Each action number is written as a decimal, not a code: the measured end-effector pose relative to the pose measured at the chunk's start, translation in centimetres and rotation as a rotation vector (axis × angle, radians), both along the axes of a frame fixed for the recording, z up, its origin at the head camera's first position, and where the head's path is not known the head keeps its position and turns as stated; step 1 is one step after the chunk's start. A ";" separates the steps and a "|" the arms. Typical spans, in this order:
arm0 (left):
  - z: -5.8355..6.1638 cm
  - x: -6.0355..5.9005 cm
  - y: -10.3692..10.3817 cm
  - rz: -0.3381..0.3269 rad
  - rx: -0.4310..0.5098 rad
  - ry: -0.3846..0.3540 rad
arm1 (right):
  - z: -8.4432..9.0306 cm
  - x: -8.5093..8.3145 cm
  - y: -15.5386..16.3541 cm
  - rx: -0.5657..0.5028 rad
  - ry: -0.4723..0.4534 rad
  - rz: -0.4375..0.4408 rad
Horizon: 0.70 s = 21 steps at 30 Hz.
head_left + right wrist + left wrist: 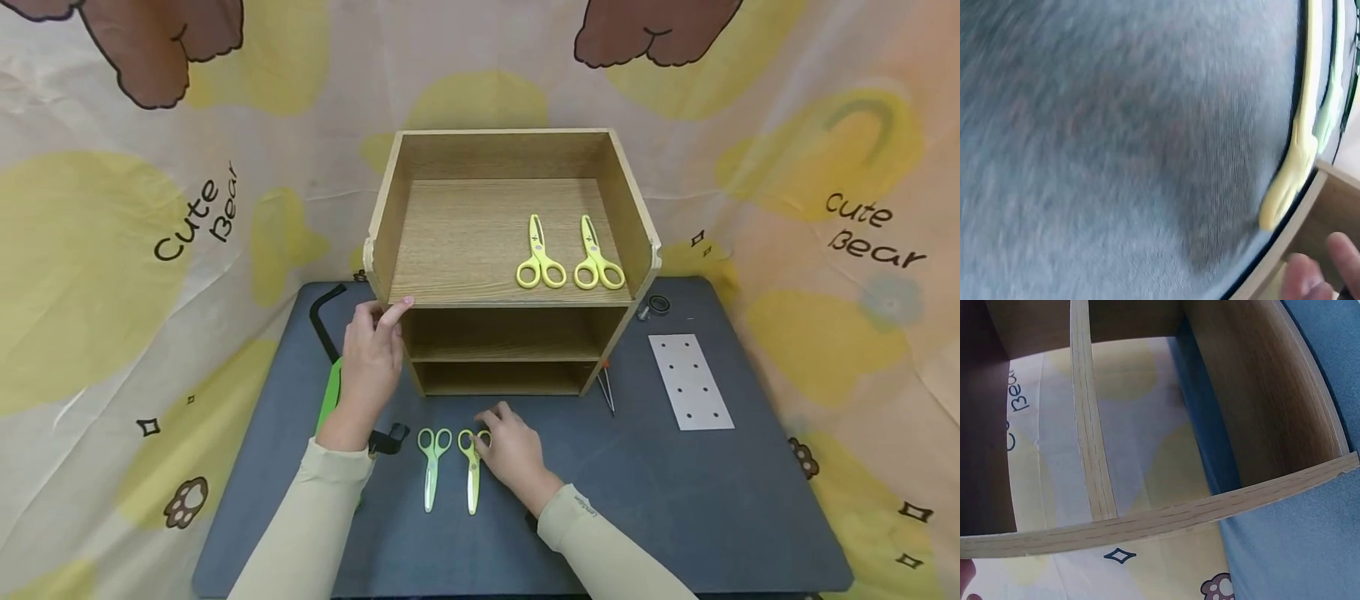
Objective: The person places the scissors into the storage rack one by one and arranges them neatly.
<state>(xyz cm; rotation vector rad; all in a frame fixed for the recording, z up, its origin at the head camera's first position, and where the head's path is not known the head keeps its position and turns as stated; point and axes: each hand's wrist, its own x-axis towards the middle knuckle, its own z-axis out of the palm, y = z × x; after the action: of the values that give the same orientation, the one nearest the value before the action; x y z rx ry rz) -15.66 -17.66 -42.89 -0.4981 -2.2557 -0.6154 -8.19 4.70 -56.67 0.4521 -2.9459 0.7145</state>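
**Wooden shelf steadied while a hand reached the yellow scissors**

Wooden and open at the front, the shelf unit (510,258) stood at the twelve o'clock side of the dark tabletop (675,500), with two yellow scissors (570,254) lying side by side on its top tier. The left hand (371,358) rested against the unit's front left corner, fingers fairly straight and index tip touching the top shelf edge; it clasped nothing. At six o'clock from the unit, the right hand (510,450) lay over the handles of the yellow-green scissors (472,471), fingers bent down onto the loops. Whether that grip was clamped on them or only touching could not be told from the head view, and the right wrist view was blurred. A second pair, the green scissors (432,467), lay just beside them at nine o'clock.

Off at three o'clock sat a white perforated plate (690,382), and a black-and-green tool (330,358) lay at nine o'clock behind the left wrist.

Judging from this, the risks were modest: the two pairs lay so near that lifting one might nudge or drag the other, and a shallow pinch on the loops could let the blades swing or drop.
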 end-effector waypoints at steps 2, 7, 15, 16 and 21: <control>0.0 0.0 0.0 0.003 -0.002 -0.001 | -0.4 0.0 -0.3 0.023 -0.052 -0.008; -0.1 -0.1 0.2 0.014 0.003 -0.005 | -1.1 0.3 -0.9 0.071 -0.135 -0.021; -0.1 0.0 0.2 0.012 0.005 -0.017 | -1.8 0.7 -1.2 0.175 -0.136 -0.020; -0.1 0.0 0.2 0.012 0.005 -0.019 | -1.8 0.7 -1.3 0.187 -0.139 -0.025; 0.0 0.1 0.2 0.022 0.002 -0.030 | -1.9 0.7 -1.4 0.175 -0.164 -0.057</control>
<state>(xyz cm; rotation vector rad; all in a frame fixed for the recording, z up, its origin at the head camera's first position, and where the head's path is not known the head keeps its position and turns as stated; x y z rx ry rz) -15.60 -17.48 -42.90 -0.4651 -2.2855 -0.6177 -7.49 3.29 -58.53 0.3347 -3.1768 0.5122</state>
